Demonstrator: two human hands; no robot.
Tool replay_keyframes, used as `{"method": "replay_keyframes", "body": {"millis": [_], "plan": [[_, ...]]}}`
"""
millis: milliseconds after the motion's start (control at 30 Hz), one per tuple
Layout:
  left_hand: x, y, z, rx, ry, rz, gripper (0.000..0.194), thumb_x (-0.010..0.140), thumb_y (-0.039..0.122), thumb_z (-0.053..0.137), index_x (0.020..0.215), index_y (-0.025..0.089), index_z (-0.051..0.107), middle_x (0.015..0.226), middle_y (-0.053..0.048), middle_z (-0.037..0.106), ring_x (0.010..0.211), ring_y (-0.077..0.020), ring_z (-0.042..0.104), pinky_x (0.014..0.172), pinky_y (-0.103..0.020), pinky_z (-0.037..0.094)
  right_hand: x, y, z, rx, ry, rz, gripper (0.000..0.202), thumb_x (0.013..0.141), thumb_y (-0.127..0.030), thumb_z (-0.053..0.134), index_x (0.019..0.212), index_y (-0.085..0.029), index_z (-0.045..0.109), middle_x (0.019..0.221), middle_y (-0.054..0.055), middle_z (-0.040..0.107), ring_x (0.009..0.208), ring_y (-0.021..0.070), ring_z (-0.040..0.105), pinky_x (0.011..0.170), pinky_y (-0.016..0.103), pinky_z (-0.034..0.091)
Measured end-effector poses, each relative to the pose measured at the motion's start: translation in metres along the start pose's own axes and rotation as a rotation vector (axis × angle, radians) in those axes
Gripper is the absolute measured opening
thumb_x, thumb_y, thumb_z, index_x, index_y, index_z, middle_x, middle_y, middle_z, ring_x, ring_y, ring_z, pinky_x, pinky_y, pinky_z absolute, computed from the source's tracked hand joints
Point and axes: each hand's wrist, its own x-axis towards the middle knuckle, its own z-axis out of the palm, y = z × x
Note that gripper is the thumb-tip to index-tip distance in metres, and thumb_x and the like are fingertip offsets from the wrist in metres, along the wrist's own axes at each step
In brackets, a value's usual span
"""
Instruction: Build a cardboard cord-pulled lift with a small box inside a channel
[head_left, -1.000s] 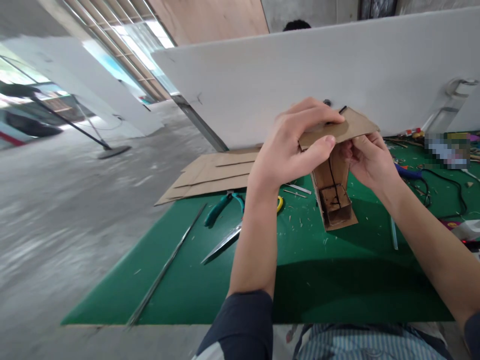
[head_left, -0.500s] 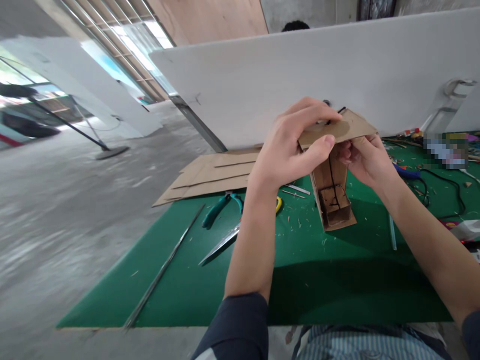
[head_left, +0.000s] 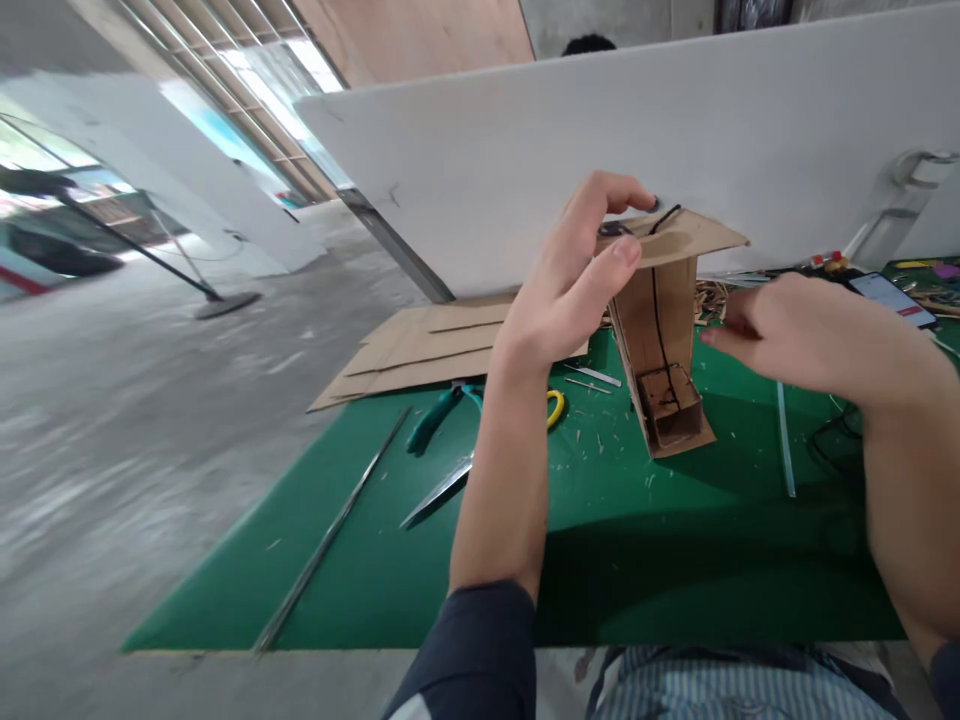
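Hands: left hand (head_left: 570,290) pinches the near left edge of the cardboard top flap (head_left: 679,237), thumb below and fingers curled over it; right hand (head_left: 795,335) hangs free and blurred to the right, fingers loosely together, holding nothing.
Cardboard tower (head_left: 660,340): stands upright on the green counter (head_left: 600,560), long axis vertical, open side facing the camera, a black wire (head_left: 655,300) running down inside to a small box at its base.
Key relation: the tower lies between the two hands; the left one touches its flap, the right is just beside it and apart.
Around it: scissors (head_left: 442,485) and teal pliers (head_left: 439,415) lie left of the forearm, a long metal ruler (head_left: 330,535) further left.
Beyond: flat cardboard sheets (head_left: 420,345), a white board (head_left: 525,130), a phone (head_left: 892,297) at far right.
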Motion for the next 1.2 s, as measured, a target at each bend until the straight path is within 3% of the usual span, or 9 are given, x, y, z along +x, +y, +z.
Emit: {"method": "replay_keyframes", "body": {"millis": [133, 333, 500, 733, 867, 1033, 1200], "plan": [[0.000, -0.009, 0.002, -0.028, -0.004, 0.080, 0.052, 0.096, 0.065, 0.029, 0.122, 0.031, 0.059, 0.122, -0.007, 0.063, 0.115, -0.0306, 0.057, 0.098, -0.047, 0.047, -0.002, -0.029, 0.003, 0.109, 0.005, -0.120, 0.029, 0.097, -0.031, 0.048, 0.075, -0.020, 0.063, 0.063, 0.004, 0.060, 0.061, 0.0178, 0.055, 0.062, 0.032, 0.037], [-0.002, -0.014, 0.005, -0.052, 0.029, -0.005, 0.050, 0.090, 0.070, 0.041, 0.118, 0.034, 0.060, 0.121, -0.006, 0.063, 0.119, -0.0350, 0.055, 0.100, -0.053, 0.045, 0.033, -0.040, 0.041, 0.411, 0.381, -0.079, 0.011, 0.095, -0.024, 0.050, 0.092, -0.019, 0.060, 0.076, 0.005, 0.064, 0.068, 0.0184, 0.057, 0.065, 0.032, 0.041], [-0.002, -0.014, 0.005, -0.014, 0.036, 0.014, 0.048, 0.091, 0.069, 0.042, 0.117, 0.034, 0.061, 0.119, -0.006, 0.064, 0.116, -0.0326, 0.058, 0.098, -0.049, 0.048, 0.048, -0.037, 0.064, 0.545, 0.530, -0.059, 0.015, 0.096, -0.025, 0.049, 0.090, -0.019, 0.062, 0.082, 0.006, 0.065, 0.079, 0.0198, 0.061, 0.073, 0.033, 0.045], [0.000, -0.008, 0.004, 0.050, 0.048, 0.049, 0.043, 0.096, 0.062, 0.037, 0.113, 0.031, 0.062, 0.114, -0.006, 0.067, 0.113, -0.0300, 0.061, 0.096, -0.046, 0.050, 0.055, -0.033, 0.070, 0.721, 0.497, -0.019, 0.029, 0.098, -0.039, 0.050, 0.084, -0.018, 0.064, 0.073, 0.003, 0.063, 0.073, 0.0173, 0.059, 0.070, 0.032, 0.046], [0.001, -0.007, 0.005, 0.062, 0.080, 0.076, 0.044, 0.097, 0.059, 0.037, 0.116, 0.029, 0.063, 0.115, -0.007, 0.068, 0.110, -0.0288, 0.062, 0.094, -0.045, 0.051, 0.059, -0.034, 0.072, 0.849, 0.545, -0.018, 0.034, 0.096, -0.048, 0.052, 0.082, -0.019, 0.061, 0.073, 0.003, 0.063, 0.069, 0.0158, 0.058, 0.066, 0.031, 0.047], [0.000, -0.013, 0.011, 0.021, 0.136, 0.124, 0.046, 0.098, 0.056, 0.037, 0.121, 0.028, 0.065, 0.115, -0.007, 0.070, 0.108, -0.0276, 0.064, 0.090, -0.043, 0.052, 0.066, -0.038, 0.082, 0.965, 0.527, -0.045, 0.036, 0.098, -0.051, 0.046, 0.082, -0.021, 0.056, 0.075, 0.002, 0.062, 0.071, 0.0155, 0.059, 0.066, 0.031, 0.050], [-0.001, -0.015, 0.022, 0.006, 0.235, 0.116, 0.046, 0.098, 0.059, 0.036, 0.111, 0.031, 0.070, 0.102, -0.006, 0.073, 0.097, -0.0272, 0.066, 0.084, -0.044, 0.050, 0.067, -0.042, 0.087, 0.956, 0.578, -0.061, 0.032, 0.100, -0.049, 0.043, 0.089, -0.021, 0.056, 0.080, 0.003, 0.063, 0.074, 0.0161, 0.061, 0.070, 0.032, 0.053]]}}
